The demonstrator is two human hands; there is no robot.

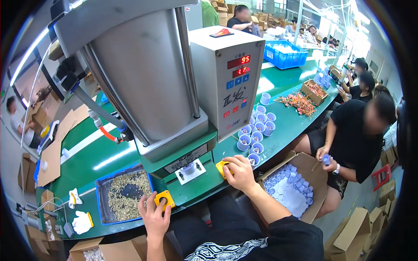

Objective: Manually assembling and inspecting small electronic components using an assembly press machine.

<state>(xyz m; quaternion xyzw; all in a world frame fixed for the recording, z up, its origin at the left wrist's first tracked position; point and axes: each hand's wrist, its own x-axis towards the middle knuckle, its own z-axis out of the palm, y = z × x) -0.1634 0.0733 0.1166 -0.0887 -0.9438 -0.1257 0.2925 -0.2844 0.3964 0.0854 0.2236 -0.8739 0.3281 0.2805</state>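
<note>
Grey press cylinder [141, 65] fills the upper left-centre; below, at lower centre, a lilac cup [188, 168] sits between two separated hands: left hand [156, 221], fingers spread, against one yellow button box [170, 197], right hand [241, 175] draped loosely over another.

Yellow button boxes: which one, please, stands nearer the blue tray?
The box at the left hand, beside the tray; the other, at the right hand, sits farther.
</note>
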